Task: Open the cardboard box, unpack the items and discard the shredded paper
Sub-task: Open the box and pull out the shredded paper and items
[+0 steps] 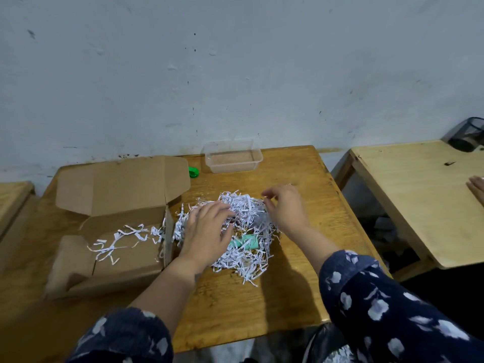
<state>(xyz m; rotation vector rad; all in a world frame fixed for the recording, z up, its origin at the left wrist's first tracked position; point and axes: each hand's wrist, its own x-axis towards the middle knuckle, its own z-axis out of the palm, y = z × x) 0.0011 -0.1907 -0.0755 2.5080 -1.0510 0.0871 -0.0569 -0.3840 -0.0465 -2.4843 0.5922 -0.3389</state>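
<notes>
1. A pale green item (pixel 243 243) lies half buried in the shredded paper (pixel 246 218); its shape is hard to make out. A small green object (pixel 193 172) peeks out behind the box flap, mostly hidden. At the 3 o'clock edge, part of another hand (pixel 476 188) is cut off by the frame, resting on a second, lighter table (pixel 419 195).
2. Counted: one cardboard box (pixel 117 231), one clear plastic tub (pixel 231 155), one main paper heap, two hands at work.
3. The box sits open at 9 o'clock on the table (pixel 301 231), lid flap up, holding only a few loose paper strips (pixel 117 242). The tub at 12 o'clock holds nothing visible.
4. The heap lies on the table at centre, just beside the box.
5. The left hand (pixel 207 234) presses flat on the heap, its grip wide. The right hand (pixel 284 208) hovers at the heap's 2 o'clock edge, fingers loosely curled, gripping nothing visible.
</notes>
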